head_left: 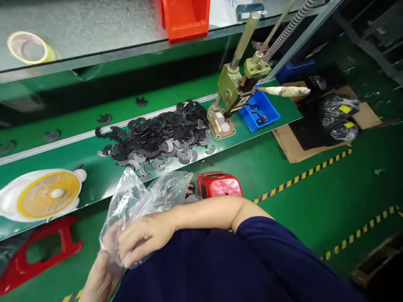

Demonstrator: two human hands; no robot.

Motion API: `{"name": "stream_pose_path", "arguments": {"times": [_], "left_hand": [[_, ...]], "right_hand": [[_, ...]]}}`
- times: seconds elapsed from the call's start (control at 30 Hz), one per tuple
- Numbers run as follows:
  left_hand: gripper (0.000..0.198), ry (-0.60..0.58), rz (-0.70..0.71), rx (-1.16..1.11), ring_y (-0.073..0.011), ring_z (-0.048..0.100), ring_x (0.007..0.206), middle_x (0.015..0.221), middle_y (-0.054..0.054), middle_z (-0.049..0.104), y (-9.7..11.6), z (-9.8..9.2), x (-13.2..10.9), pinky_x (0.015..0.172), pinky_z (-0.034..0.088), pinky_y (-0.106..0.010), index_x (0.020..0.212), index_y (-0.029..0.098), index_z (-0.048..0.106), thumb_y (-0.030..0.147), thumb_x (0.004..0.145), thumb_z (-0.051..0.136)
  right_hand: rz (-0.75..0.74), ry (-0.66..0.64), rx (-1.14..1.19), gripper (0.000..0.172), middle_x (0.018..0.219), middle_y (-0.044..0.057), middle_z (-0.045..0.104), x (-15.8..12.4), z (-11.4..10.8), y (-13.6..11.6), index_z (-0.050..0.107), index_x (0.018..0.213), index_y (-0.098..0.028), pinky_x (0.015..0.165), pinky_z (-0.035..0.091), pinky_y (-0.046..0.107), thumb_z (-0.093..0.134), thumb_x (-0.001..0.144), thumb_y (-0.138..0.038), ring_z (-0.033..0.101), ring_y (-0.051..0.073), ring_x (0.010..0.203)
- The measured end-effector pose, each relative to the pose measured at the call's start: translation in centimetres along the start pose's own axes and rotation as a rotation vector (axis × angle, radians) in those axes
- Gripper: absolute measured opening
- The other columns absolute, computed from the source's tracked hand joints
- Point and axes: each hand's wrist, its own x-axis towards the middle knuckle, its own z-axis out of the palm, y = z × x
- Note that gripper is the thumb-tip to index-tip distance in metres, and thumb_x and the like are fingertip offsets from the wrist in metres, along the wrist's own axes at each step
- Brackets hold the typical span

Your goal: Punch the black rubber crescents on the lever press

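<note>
A clear plastic bag [126, 201] hangs at the near edge of the green bench [94, 184], its upper part spread beside a pile of dark crescent-shaped pieces [157, 134]. My right hand [146, 237] is closed on the bag's near part, fingers curled. Lower down and to the left, my left hand [105, 272] grips the same bag, with some fingers showing through the film. What lies inside the bag, if anything, cannot be made out.
A green hand press [231, 92] and a blue bin [260, 111] stand right of the pile. At left lies a white and yellow fan [50, 195]. Red stools [222, 184] are below the bench. An orange bin [187, 21] and tape roll [30, 48] sit on the shelf.
</note>
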Motion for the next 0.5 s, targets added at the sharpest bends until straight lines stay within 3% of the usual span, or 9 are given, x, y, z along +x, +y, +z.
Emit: {"name": "stream_pose_path", "arguments": {"times": [0.1,0.27,0.4,0.5], "left_hand": [[0.102,-0.235,0.082,0.154,-0.0457,0.051,0.153,0.15,-0.012,0.069,-3.3,-1.3,0.5,0.126,0.046,-0.06,0.149,0.032,0.064,0.079,0.063,0.088],[0.086,-0.466,0.156,0.248,-0.0474,0.05,0.152,0.143,-0.017,0.073,-8.1,-2.7,3.0,0.132,0.036,-0.06,0.134,0.02,0.076,0.075,0.069,0.089],[0.061,-0.452,-0.066,0.127,-0.0437,0.067,0.135,0.125,-0.013,0.081,-13.7,-3.1,3.1,0.121,0.05,-0.056,0.121,0.02,0.082,0.059,0.075,0.091],[0.05,-0.294,-0.196,-0.036,-0.0408,0.075,0.122,0.116,-0.01,0.084,-18.0,-4.0,1.9,0.111,0.058,-0.052,0.115,0.024,0.083,0.049,0.074,0.094]], "right_hand": [[0.113,0.001,0.045,0.024,0.09,0.004,0.076,-1.7,2.7,0.8,0.074,0.089,-0.015,0.097,0.054,0.019,0.076,0.095,-0.039,0.07,0.011,0.093],[0.334,0.227,-0.089,0.028,0.107,0.009,0.075,-6.2,7.2,1.4,0.07,0.099,-0.016,0.104,0.055,0.026,0.075,0.095,-0.043,0.07,0.014,0.107],[0.609,0.51,-0.347,0.028,0.097,0.004,0.074,-10.5,12.8,2.1,0.071,0.097,-0.02,0.094,0.059,0.031,0.069,0.097,-0.047,0.069,0.015,0.094],[0.798,0.718,-0.473,0.026,0.109,0.007,0.072,-14.0,17.4,2.1,0.072,0.105,-0.023,0.11,0.056,0.046,0.065,0.098,-0.047,0.067,0.022,0.11]]}}
